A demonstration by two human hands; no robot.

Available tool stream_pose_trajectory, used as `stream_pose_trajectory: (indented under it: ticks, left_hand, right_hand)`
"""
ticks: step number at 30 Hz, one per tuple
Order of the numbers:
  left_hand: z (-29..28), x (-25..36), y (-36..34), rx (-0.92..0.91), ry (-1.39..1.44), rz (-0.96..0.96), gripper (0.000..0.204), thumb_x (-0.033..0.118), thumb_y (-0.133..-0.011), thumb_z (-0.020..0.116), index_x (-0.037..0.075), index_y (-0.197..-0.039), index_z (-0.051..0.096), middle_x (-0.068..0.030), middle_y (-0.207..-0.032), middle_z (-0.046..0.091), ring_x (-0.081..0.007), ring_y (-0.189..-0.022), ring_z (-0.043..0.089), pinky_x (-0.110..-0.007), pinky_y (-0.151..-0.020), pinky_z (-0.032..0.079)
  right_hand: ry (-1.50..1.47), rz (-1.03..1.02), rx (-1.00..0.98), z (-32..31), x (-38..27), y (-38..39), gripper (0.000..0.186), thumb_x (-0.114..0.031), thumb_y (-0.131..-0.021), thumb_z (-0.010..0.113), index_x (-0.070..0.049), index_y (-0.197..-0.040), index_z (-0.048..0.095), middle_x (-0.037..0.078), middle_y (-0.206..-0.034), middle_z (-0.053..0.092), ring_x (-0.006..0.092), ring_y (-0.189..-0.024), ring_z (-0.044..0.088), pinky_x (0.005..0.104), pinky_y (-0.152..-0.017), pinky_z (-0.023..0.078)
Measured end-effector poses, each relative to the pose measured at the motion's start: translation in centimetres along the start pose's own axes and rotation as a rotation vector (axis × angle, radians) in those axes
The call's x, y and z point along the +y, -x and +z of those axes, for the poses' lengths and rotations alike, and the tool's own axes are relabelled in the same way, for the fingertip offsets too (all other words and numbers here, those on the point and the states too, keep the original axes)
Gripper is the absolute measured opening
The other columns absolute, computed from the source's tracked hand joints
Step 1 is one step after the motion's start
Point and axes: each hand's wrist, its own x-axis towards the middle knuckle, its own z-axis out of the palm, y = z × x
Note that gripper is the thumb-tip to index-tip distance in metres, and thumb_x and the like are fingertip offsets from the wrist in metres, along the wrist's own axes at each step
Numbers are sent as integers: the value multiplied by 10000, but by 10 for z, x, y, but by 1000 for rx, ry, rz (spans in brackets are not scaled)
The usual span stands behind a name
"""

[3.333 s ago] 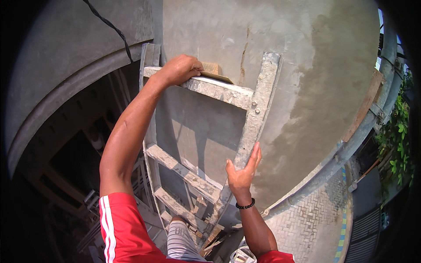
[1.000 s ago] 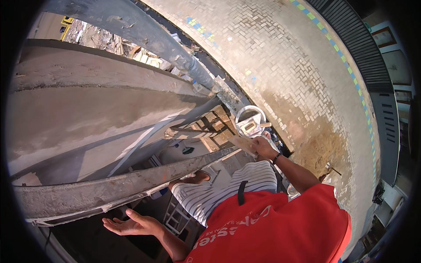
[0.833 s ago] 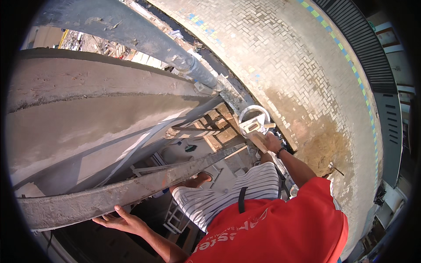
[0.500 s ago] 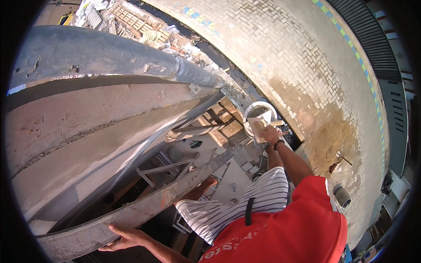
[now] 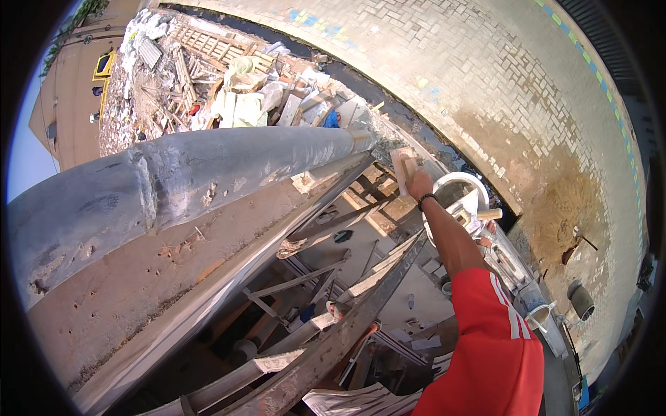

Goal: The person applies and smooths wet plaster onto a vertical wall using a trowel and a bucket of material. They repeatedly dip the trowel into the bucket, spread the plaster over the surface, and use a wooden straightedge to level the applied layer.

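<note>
In my right hand (image 5: 418,184) is a plasterer's float (image 5: 400,170) with a flat, pale brown face, and my fingers are wrapped round its handle. The arm reaches far forward, bringing the float beside the top of the wall, close to the far end of a thick grey pipe (image 5: 243,166). Just right of my wrist stands a white bucket (image 5: 460,177), with a light wooden handle (image 5: 490,214) sticking out over its side. My left hand is out of the picture.
A long grey beam (image 5: 333,347) runs diagonally below me, over wooden supports and a lower floor. Along the left goes a rough plastered wall (image 5: 159,277). Rubble and timber (image 5: 243,104) lie beyond the pipe; a dark ditch (image 5: 361,80) borders the paved ground (image 5: 479,62).
My right hand has moved the float from over the bucket to the wall's far end. My left hand, previously on the grey beam, has left view. The view has shifted forward and left.
</note>
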Motion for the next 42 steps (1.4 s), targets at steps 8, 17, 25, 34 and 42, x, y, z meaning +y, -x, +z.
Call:
stream_pose_trajectory:
  ticks: [8, 17, 25, 34, 42]
  left_hand:
    - [-106, -123, -53, -261, -523, 368, 478, 285, -1033, 462, 60, -1453, 422, -106, -1471, 456, -293, -1320, 451, -558, -1105, 361]
    - [-8, -13, -13, 53, 372, -227, 610, 403, -1001, 502, 59, -1484, 360, -138, -1487, 413, -320, -1318, 429, -519, -1097, 367]
    - [79, 122, 32, 46, 77, -319, 737, 300, -960, 570, 41, -1527, 178, -231, -1533, 266, -344, -1366, 363, -472, -1106, 343]
    - [72, 64, 54, 37, 148, -149, 826, 49, -856, 614, -72, -1509, 123, -272, -1541, 217, -400, -1428, 239, -462, -1171, 158]
    - [26, 112, 16, -474, 373, -641, 533, 314, -980, 508, 10, -1414, 455, -238, -1432, 471, -417, -1314, 433, -440, -1076, 371]
  right_hand:
    - [24, 157, 7, 45, 7, -59, 372, -74, -878, 544, 102, -1202, 498, 299, -1099, 625, 400, -1103, 590, 435, -927, 511]
    - [175, -54, 42, 28, 10, -44, 376, -139, -865, 549, 28, -1202, 528, 238, -1154, 590, 407, -1152, 544, 505, -939, 471]
    - [-392, -441, -139, -64, 18, 132, 386, -206, -860, 558, -5, -1187, 594, 229, -1128, 630, 405, -1064, 594, 476, -934, 464]
    - [-173, -888, -692, -207, -114, 310, 391, -308, -942, 568, -64, -1244, 614, 171, -1210, 640, 325, -1125, 594, 431, -968, 454]
    - [-303, -1093, -717, -444, -310, 420, 398, -262, -897, 652, -53, -1235, 619, 190, -1105, 656, 252, -1015, 625, 370, -897, 477]
